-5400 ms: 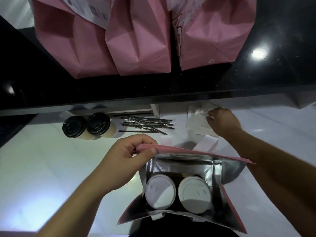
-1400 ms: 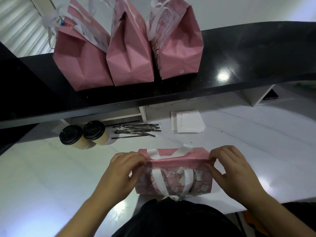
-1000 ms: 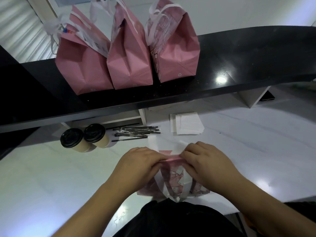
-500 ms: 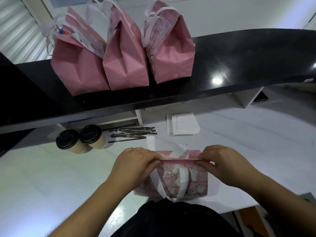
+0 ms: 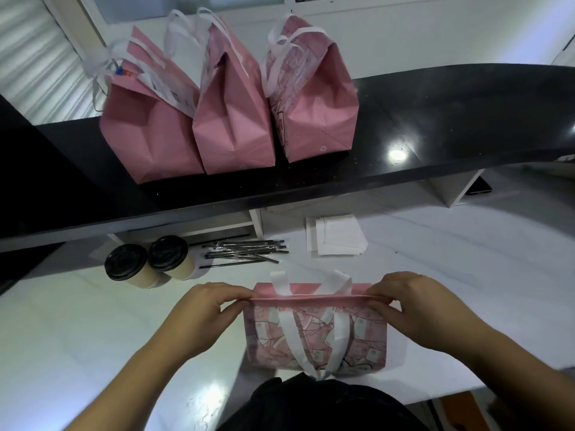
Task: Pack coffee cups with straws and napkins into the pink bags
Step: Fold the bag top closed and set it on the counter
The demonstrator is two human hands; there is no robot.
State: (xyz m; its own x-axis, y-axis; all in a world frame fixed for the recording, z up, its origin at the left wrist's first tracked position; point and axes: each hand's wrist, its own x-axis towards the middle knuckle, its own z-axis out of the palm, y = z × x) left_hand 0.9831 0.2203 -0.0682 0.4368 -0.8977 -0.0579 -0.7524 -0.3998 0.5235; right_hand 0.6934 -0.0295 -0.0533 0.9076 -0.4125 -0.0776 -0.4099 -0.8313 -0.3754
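a pink bag (image 5: 315,331) stands on the white counter (image 5: 77,337) before the person. the left hand (image 5: 202,309) and right hand (image 5: 420,309) pinch its top seam's two ends; pressing evenly toward the middle should seal it flat.

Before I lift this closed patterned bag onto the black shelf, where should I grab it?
Take the patterned bag by its two white handles, gripping from above: they loop up at the sealed top edge, which your left hand and right hand now pinch at the corners.
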